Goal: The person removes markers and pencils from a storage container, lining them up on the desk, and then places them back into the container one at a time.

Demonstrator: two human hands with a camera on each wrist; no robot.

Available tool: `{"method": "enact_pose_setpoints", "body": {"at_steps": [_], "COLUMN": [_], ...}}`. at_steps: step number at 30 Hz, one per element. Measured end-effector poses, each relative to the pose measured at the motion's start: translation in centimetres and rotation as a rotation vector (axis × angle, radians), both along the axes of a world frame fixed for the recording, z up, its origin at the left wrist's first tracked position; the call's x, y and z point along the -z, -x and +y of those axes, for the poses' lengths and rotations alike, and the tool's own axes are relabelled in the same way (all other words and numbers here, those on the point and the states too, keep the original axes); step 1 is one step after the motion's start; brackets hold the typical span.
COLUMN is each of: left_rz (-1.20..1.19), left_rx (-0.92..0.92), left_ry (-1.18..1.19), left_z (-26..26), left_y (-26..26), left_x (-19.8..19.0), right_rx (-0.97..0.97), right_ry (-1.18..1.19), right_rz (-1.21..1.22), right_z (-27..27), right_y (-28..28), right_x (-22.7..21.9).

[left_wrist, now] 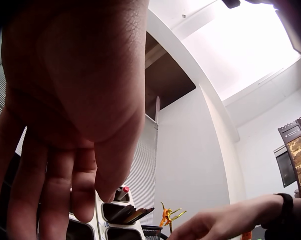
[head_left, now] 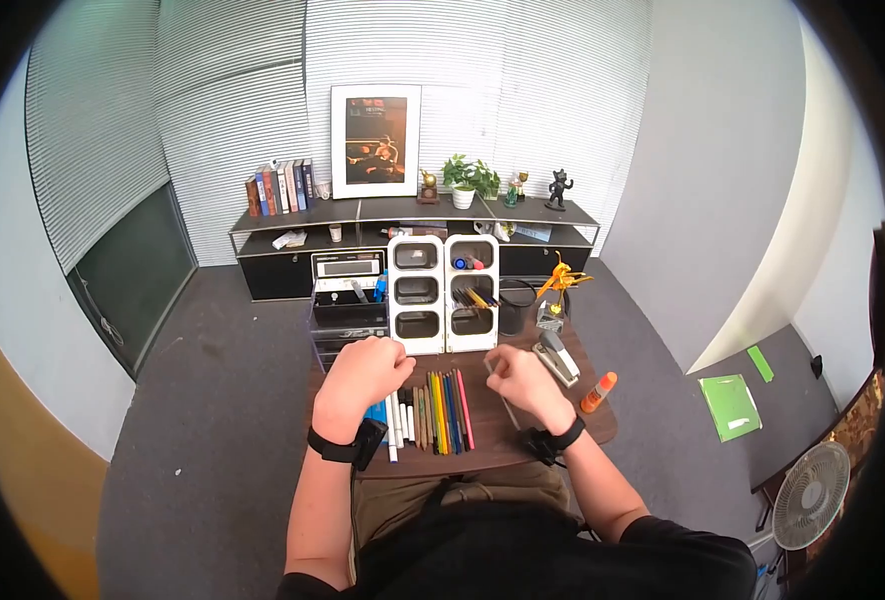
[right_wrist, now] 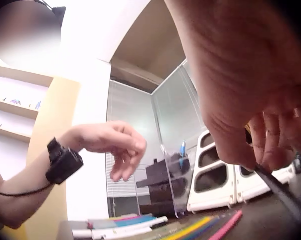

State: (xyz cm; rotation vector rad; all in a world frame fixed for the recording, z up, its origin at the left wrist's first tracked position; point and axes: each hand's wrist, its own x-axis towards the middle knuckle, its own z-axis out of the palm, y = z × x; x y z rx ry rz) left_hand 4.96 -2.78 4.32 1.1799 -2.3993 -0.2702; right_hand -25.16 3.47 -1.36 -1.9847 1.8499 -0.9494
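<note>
My right hand (head_left: 526,382) pinches a thin, dark pencil-like stick (right_wrist: 279,189) between thumb and fingers, over the right side of the brown table. My left hand (head_left: 363,372) hovers above the left side, its fingers loosely bent with nothing in them. Between the hands lies a row of white markers (head_left: 399,425), brown pencils (head_left: 422,420) and coloured pencils, ending in a pink pencil (head_left: 466,410). Behind them stands a white organizer (head_left: 446,300) with two columns of compartments. Several pencils (head_left: 478,298) lean in its middle right compartment; markers (head_left: 470,264) fill the one above.
Right of the organizer are a black mesh cup (head_left: 512,318), a golden-orange figurine (head_left: 560,285), a stapler (head_left: 557,358) and an orange glue stick (head_left: 599,392). At left stands a clear drawer unit (head_left: 315,330) with a calculator (head_left: 350,268) on top.
</note>
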Motion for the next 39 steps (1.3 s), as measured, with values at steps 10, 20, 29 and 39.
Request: {"method": "enact_pose_setpoints", "body": {"at_steps": [10, 20, 29, 39], "left_rz": [0.027, 0.041, 0.045, 0.044], "left_rx": [-0.004, -0.01, -0.014, -0.009], "left_ry": [0.046, 0.042, 0.044, 0.043], "left_z": [0.0, -0.2, 0.0, 0.2], "left_y": [0.0, -0.1, -0.4, -0.3], "left_x": [0.2, 0.6, 0.0, -0.2], "right_rx": [0.05, -0.064, 0.007, -0.008], "right_ry": [0.775, 0.694, 0.627, 0.597], "right_rz": [-0.228, -0.015, 0.044, 0.212], "right_z": [3.7, -5.4, -7.0, -6.2], "right_y": [-0.9, 1.3, 2.1, 2.0], "right_x": [-9.5, -5.8, -4.4, -5.1]}}
